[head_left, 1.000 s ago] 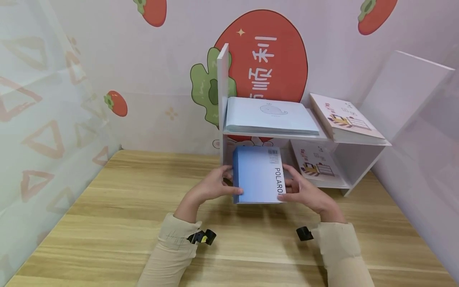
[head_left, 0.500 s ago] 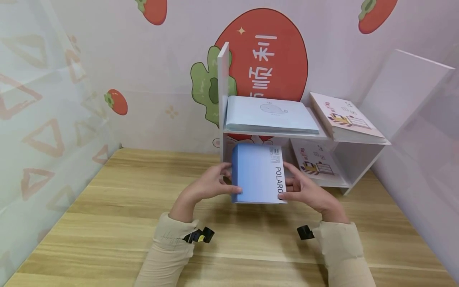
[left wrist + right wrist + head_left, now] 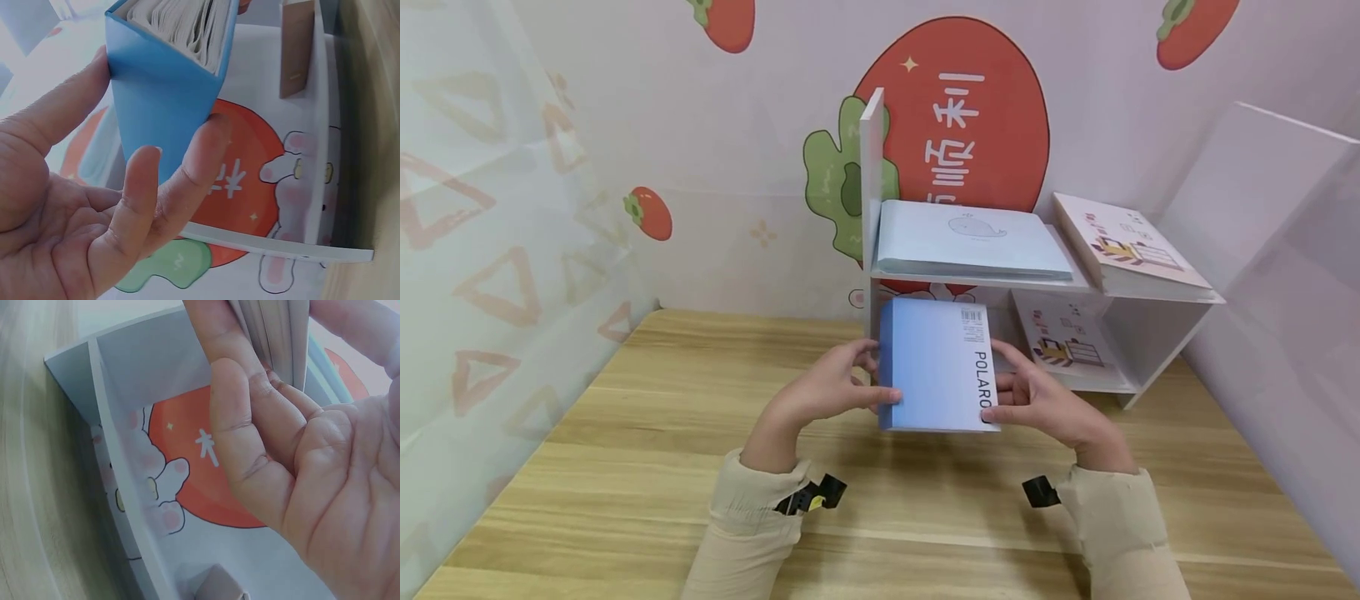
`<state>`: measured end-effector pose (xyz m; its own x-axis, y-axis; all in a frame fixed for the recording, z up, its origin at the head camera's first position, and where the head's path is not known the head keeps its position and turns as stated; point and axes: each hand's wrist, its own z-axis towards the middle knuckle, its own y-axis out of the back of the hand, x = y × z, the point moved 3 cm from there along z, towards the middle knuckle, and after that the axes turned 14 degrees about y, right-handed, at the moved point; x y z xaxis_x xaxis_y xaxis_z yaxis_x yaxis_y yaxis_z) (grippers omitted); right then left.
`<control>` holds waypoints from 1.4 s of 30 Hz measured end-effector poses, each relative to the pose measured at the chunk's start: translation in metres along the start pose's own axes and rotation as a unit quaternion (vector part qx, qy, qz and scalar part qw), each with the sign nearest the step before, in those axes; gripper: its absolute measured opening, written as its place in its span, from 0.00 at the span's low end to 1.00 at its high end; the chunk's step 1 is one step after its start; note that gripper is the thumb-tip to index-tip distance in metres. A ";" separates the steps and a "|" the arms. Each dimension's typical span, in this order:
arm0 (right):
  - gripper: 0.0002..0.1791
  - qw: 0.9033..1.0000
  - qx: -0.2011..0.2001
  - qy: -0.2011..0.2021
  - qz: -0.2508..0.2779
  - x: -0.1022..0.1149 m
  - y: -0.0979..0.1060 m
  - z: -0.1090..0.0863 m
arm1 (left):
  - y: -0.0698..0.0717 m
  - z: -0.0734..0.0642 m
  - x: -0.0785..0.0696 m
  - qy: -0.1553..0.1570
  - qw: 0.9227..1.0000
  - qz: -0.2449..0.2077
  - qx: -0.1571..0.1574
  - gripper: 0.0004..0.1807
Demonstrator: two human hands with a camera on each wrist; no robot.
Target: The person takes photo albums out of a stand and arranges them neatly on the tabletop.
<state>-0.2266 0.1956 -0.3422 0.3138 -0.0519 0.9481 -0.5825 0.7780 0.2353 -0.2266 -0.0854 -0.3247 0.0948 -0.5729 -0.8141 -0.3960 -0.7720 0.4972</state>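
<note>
Both hands hold a thick blue-and-white photo album [image 3: 936,371] in front of the shelf's lower opening, its cover facing up with "POLARO" printed along the right side. My left hand [image 3: 827,385] pinches its left side, thumb on the cover and other fingers behind. From the right, my right hand [image 3: 1051,410] grips the opposite side, thumb near the lower corner. In the left wrist view the album's blue spine [image 3: 162,94] sits between thumb and fingers, with pale pages showing at one end. The right wrist view shows page edges [image 3: 275,337] between the fingers.
A white two-level shelf [image 3: 871,167] stands at the back of the wooden table [image 3: 700,417]. On its upper board lie a pale blue whale-print album [image 3: 970,242] and a pink illustrated book [image 3: 1131,242]. A similar book [image 3: 1067,337] lies on the lower level, right side.
The album has shifted slightly left and nearer the person, relative to the shelf. My left hand and forearm have moved left with it; both hands keep their grip.
</note>
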 end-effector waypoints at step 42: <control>0.53 0.999 0.009 0.022 0.034 0.010 -0.044 0.017 | 0.037 -0.040 0.015 -0.014 1.000 -0.015 0.013 0.47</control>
<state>-0.2107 0.1496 -0.3395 0.3053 0.0289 0.9518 -0.6164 0.7679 0.1744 -0.2035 -0.1335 -0.3060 0.0815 -0.5415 -0.8368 -0.4173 -0.7809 0.4647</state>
